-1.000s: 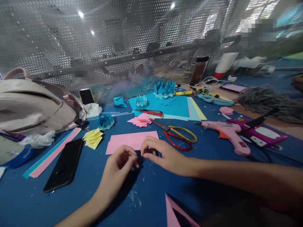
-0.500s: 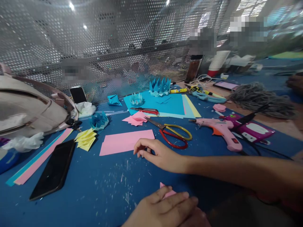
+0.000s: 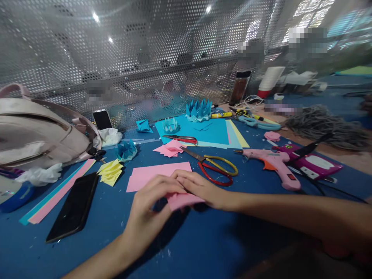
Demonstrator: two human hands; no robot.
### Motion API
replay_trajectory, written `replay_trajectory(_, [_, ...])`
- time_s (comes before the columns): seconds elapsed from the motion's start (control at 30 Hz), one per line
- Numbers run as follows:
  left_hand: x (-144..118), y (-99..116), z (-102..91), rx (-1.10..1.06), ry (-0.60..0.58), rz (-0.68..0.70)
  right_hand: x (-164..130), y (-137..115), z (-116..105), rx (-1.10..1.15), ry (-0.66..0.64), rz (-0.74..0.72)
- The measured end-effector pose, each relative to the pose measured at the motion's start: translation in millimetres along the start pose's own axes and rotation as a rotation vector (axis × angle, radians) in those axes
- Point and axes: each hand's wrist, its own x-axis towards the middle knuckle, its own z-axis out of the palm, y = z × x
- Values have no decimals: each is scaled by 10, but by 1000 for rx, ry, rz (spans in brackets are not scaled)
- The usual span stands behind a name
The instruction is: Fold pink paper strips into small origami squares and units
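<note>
Pink paper piece [image 3: 183,200] is sitting low on the blue counter [image 3: 203,248], right between both hands and just in front of the bigger pink sheet [image 3: 158,175]. The left hand [image 3: 151,209] comes in from below with its fingers curled down onto the piece's left edge, and the right hand [image 3: 200,188] lies across the top with its fingers pressing it flat. So both are closed on the paper, pinching and pressing rather than lifting it.

Handling-wise, I'd guess it's light craft paper: thin, floppy, creases easily, and it'll slide on that smooth counter if you don't pin it. Best bet is holding it by the edges or corners with fingertips and keeping one hand flat on it as an anchor. It would tear or crumple if grabbed hard.

What's hard to see: most of the piece is under the fingers, so I can't tell its real shape or whether it's already folded. The fingertips themselves are hidden where the hands overlap.

Other stuff nearby: red and yellow scissors [image 3: 216,167] just past the right hand, a pink glue gun [image 3: 276,164] further right, a black phone [image 3: 74,207] off to the left, yellow folded paper bits [image 3: 110,172], and a blue folded paper crown [image 3: 198,110] at the back.
</note>
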Motion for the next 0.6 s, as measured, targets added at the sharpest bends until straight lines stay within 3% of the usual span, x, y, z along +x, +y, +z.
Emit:
replay_trajectory(0.1, [7,-146,-54,92,46,27,6,21,-17,137,0,64])
replay_trajectory(0.23, [-45,-263,-12,44,21,-4,18,14,-30,85,10,64])
replay_trajectory(0.6, [-98,-307,-22,-120,21,-143,74,4,-118,4,101,0])
